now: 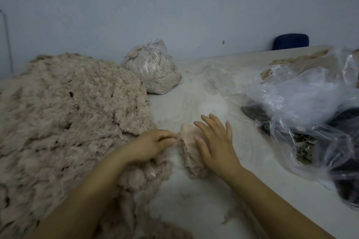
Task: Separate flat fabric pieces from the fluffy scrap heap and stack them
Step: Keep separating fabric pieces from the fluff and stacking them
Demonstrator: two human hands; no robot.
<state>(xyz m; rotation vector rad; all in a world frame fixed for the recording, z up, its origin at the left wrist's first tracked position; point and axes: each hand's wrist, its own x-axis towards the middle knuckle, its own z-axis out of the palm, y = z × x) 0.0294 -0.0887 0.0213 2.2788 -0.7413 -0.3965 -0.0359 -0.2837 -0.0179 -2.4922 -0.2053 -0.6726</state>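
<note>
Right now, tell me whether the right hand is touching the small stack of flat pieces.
Touching. The head view shows the right hand lying flat, fingers straight, on top of the stack of flat pieces, with no gap visible between palm and fabric.

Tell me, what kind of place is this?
Probably a small workroom for sorting fabric scraps. A big fluffy scrap heap covers the table, a tied bag of scraps sits behind it, and loose plastic bags lie nearby.

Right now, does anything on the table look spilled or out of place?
Nothing serious. Loose fluff lies strewn on the table beyond the scrap heap, near the stack under the right hand. Dark scraps poke from the plastic bag.
</note>
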